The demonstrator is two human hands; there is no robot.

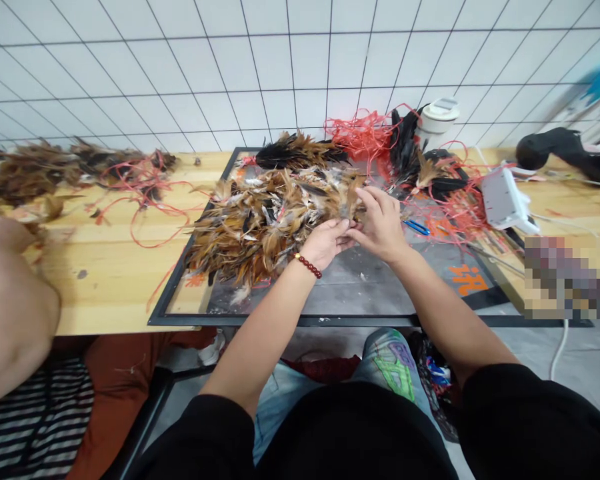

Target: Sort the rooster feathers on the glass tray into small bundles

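My left hand (326, 245), with a dark red bead bracelet (309, 267) at the wrist, has its thumb and fingers pinched at the right end of a large feather pile (250, 227). My right hand (383, 223) meets it there, its fingers curled around a small brown feather (351, 200). The quill end is hidden between the fingertips of both hands. The pile mixes brown, black and whitish feathers and lies on a dark-framed clear panel (340, 293). Right beside my right hand is a blue-handled tool (417, 227).
Pink string (363, 137) lies tangled at the back, near black feathers (405, 140) and a white lidded cup (437, 120). To the right stands a white device (506, 199) with cables. A co-worker's arm (15, 300) is at the left, near more feathers (35, 170) and string.
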